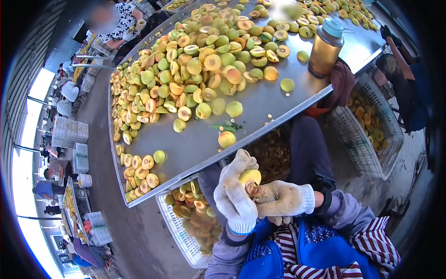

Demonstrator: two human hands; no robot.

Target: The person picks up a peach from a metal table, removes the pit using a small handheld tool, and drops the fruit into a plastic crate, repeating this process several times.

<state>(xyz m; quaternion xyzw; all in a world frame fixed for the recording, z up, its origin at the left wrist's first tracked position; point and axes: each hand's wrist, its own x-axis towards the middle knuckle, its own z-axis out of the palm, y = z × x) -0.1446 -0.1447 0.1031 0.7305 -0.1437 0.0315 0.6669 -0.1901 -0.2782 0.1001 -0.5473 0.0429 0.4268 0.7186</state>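
Both of my hands wear knitted work gloves and meet over my lap, just in front of the table edge. My left hand (236, 194) is closed around a yellow peach (251, 176), whose upper part shows between the gloves. My right hand (284, 197), its glove stained brown at the fingertips, presses against the near side of that peach with curled fingers. Whatever those fingers grip is hidden. A whole peach (226, 139) lies on the metal table (186, 148) near its edge, beside some green leaves (228, 126).
A large heap of halved and whole peaches (195, 65) covers the table's far side. A bottle (326, 49) stands by a dark red cloth (341, 83). Crates of peaches stand at left (183, 237) and right (357, 139). Co-workers sit across the table (118, 21) and at right (413, 88).
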